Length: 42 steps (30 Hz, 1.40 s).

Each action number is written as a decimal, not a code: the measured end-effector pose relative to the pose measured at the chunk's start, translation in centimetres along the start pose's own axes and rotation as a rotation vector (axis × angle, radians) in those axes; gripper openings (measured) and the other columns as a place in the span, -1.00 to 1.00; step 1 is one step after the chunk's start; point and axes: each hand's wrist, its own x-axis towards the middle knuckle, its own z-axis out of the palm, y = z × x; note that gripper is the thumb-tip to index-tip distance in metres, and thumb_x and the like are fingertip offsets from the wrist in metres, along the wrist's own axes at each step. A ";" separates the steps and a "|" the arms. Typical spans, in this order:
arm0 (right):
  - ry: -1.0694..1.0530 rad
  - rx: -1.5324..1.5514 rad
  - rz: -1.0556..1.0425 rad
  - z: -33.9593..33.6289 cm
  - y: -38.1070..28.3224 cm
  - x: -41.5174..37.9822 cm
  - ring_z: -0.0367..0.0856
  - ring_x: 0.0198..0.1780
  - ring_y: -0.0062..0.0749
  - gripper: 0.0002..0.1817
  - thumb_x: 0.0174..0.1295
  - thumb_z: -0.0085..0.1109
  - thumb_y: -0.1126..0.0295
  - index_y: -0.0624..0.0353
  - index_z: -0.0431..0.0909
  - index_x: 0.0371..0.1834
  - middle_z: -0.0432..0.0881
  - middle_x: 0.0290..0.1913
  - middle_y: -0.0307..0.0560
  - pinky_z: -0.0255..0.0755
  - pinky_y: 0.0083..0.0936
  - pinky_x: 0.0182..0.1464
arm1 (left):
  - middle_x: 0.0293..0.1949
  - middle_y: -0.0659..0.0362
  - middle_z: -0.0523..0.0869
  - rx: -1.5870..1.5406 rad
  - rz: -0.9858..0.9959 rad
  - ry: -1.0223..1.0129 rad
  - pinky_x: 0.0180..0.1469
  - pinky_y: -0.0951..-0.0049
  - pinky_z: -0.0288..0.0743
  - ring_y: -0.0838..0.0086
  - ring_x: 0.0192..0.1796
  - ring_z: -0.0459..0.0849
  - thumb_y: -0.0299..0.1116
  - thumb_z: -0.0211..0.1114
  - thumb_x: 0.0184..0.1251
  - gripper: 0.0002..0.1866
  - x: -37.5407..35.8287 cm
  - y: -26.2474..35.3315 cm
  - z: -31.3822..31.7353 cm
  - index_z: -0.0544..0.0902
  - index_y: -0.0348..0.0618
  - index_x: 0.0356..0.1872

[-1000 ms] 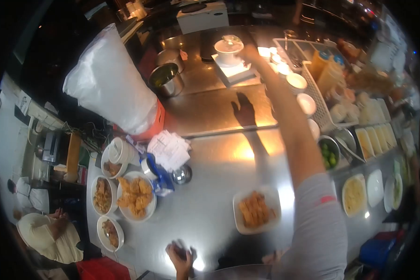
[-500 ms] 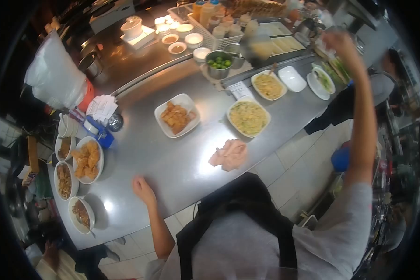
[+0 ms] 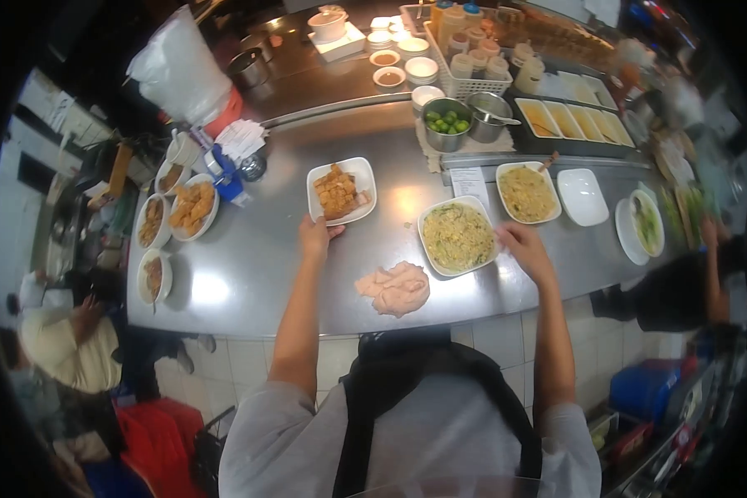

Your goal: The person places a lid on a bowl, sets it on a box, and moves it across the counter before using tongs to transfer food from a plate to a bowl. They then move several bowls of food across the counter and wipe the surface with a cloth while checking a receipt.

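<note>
while left hand (image 3: 316,238) touches fried-food bowl (image 3: 363,175), right hand (image 3: 524,249) seemingly meets rice bowl (image 3: 459,271).

Open: left-middle counter (image 3: 253,245); obstacles: cloth (image 3: 395,289) in front, rice bowl (image 3: 457,237) right

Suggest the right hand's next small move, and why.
Probably settle the right hand's grip on the nearer rice bowl: its fingers are at that bowl's right rim, while the left hand is at the near edge of the fried-food bowl.

Fried-food bowl (image 3: 364,173), rice bowl (image 3: 453,273), upright
</note>
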 end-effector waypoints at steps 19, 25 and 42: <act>0.167 -0.284 -0.527 17.1 -5.6 23.9 0.62 -0.33 0.00 -0.70 0.26 -0.14 0.27 0.19 0.59 -0.32 0.61 -0.36 0.17 0.47 -0.18 -0.24 | -0.13 -0.13 0.52 -0.186 0.030 0.205 -0.22 0.41 0.63 0.26 -0.32 0.65 -0.50 -0.10 0.27 -0.67 -8.9 -1.5 2.0 0.27 -0.48 0.03; 0.330 -0.245 -0.473 3.6 -7.3 18.2 0.50 -0.35 0.06 -0.68 0.31 -0.23 0.29 0.32 0.41 -0.42 0.51 -0.42 0.20 0.36 -0.24 -0.24 | -0.12 -0.10 0.53 -0.160 0.041 0.215 -0.23 0.43 0.62 0.25 -0.26 0.65 -0.41 -0.07 0.32 -0.61 -5.3 -2.7 -1.5 0.19 -0.48 0.08; 0.837 -0.255 0.316 -6.3 10.2 3.8 0.40 -0.64 -0.57 -0.73 0.35 -0.23 0.30 0.28 0.39 -0.31 0.43 -0.60 -0.19 0.32 -0.60 -0.60 | -0.15 -0.10 0.53 -0.121 0.192 -0.182 -0.35 0.41 0.68 0.24 -0.28 0.64 -0.51 -0.06 0.28 -0.68 30.7 13.0 -4.7 0.34 -0.49 0.01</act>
